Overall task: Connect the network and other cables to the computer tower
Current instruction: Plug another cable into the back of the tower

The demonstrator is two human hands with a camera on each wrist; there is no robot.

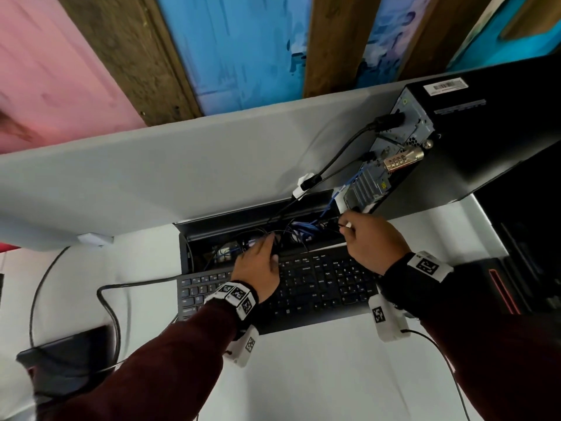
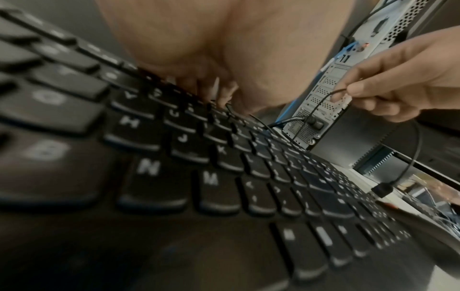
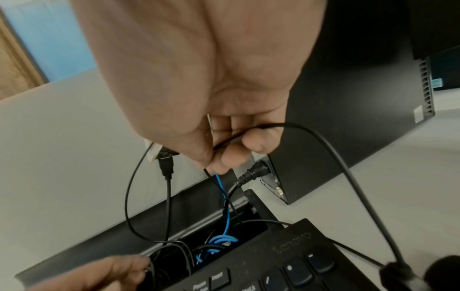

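Black keyboard [image 1: 303, 287] lies before the cable trough [image 1: 243, 220], beside the tower [image 1: 455, 141].

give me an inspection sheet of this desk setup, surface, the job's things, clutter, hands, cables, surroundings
Surface: white desk with an open black cable tray along its back edge.
Job's things: computer tower, rear panel facing the tray; thick black cable and blue network cable run to it.
Clutter: black keyboard; dark flat device at left; combination lock on the tower.
Hands: right hand pinches a thin black cable near the tower's rear; left hand reaches into the tray among the cables, its grip hidden.
Cables: black and blue tangle in the tray.
Surroundings: grey partition; pink, blue and wood wall panels behind.
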